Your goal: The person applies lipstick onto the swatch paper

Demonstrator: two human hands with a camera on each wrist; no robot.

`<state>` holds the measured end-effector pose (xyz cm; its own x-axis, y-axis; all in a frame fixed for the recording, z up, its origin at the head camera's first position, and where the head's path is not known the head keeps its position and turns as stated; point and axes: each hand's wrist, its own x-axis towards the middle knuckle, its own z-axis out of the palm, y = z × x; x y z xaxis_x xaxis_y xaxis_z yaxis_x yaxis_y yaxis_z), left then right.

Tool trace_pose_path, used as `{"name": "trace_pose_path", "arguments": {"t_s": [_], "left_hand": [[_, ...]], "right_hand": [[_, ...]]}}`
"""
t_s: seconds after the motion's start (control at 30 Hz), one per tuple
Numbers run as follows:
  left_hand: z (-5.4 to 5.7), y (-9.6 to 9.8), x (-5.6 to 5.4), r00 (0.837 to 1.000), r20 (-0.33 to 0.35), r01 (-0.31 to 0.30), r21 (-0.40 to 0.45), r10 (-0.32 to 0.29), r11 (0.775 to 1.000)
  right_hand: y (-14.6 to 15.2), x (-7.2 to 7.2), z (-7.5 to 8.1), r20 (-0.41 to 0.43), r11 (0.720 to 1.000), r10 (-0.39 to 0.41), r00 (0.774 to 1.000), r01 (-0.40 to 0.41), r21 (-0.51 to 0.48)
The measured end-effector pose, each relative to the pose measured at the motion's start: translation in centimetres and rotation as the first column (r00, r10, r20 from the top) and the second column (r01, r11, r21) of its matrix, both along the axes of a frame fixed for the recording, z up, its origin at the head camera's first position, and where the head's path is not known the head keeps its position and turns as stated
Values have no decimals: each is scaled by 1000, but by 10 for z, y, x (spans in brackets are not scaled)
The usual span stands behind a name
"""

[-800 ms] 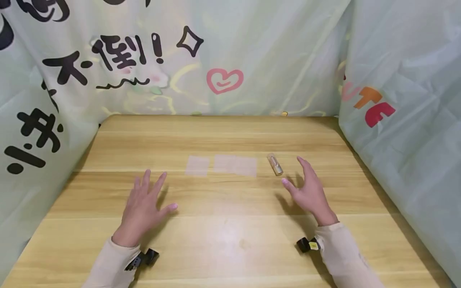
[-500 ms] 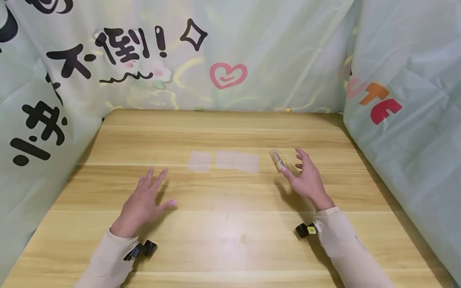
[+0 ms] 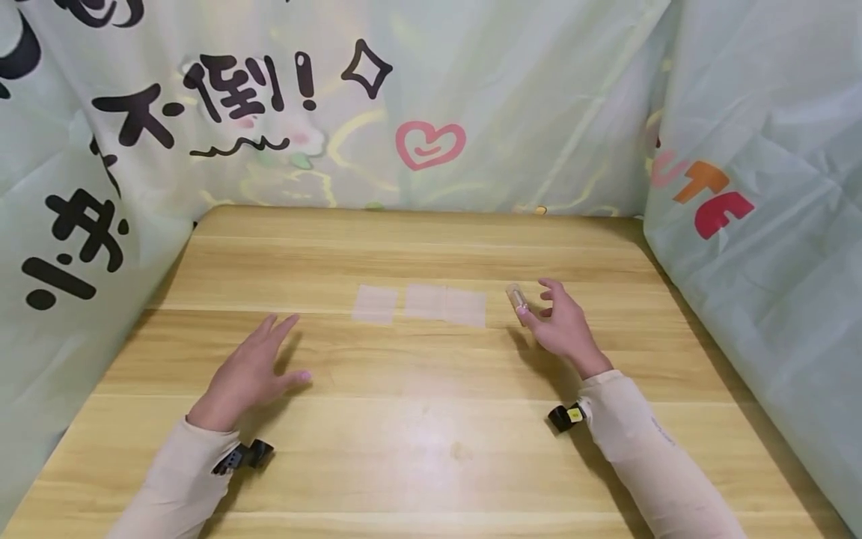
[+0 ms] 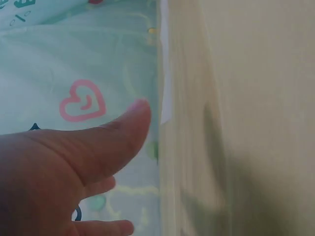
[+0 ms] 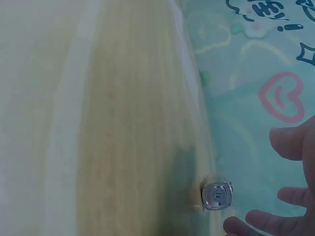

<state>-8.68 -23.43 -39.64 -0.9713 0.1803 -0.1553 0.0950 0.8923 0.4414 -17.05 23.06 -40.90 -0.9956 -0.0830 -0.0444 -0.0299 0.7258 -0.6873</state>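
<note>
A small clear-capped tube with a shiny base, resembling a lipstick point(image 3: 515, 293), lies on the wooden table at the right end of a row of pale square sheets. Beside it hovers my right hand point(image 3: 564, 331), fingers spread and thumb crossing in front of the tube's near end. In the right wrist view the tube's squarish silver end point(image 5: 217, 195) shows below the thumb, apart from the fingers. My left hand point(image 3: 244, 376) is held over the table's left side, fingers extended, holding nothing. The left wrist view shows its thumb point(image 4: 115, 142) outstretched.
Three thin pinkish square sheets, a left one point(image 3: 375, 304), a middle one point(image 3: 425, 302) and a right one point(image 3: 466, 308), lie flat mid-table; the latter two touch or overlap. Printed cloth point(image 3: 512, 97) hangs behind the wooden table point(image 3: 417, 449) and along both sides.
My right hand has moved left toward the tube, its thumb now covering part of it. My left hand has shifted slightly left. The head view has tilted a little.
</note>
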Motion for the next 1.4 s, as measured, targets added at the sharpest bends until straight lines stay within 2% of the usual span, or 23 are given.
{"name": "trace_pose_path", "arguments": {"t_s": [0.37, 0.53, 0.7, 1.03, 1.4], "left_hand": [[-1, -6, -3, 999, 50, 8, -64, -5, 998], [-2, -5, -3, 999, 44, 23, -67, -20, 997], [-4, -4, -3, 999, 38, 36, -79, -33, 996], [-6, -3, -3, 996, 86, 20, -107, -10, 994], [-7, 2, -3, 997, 78, 27, -114, -18, 993]], "right_hand": [[-2, -13, -2, 24, 996, 12, 1000, -14, 91], [-1, -18, -5, 20, 993, 32, 999, -34, 111], [0, -20, -7, 33, 994, 28, 999, -31, 103], [-2, -23, -8, 56, 990, 53, 997, -60, 130], [-4, -25, -9, 69, 982, 75, 995, -86, 170]]}}
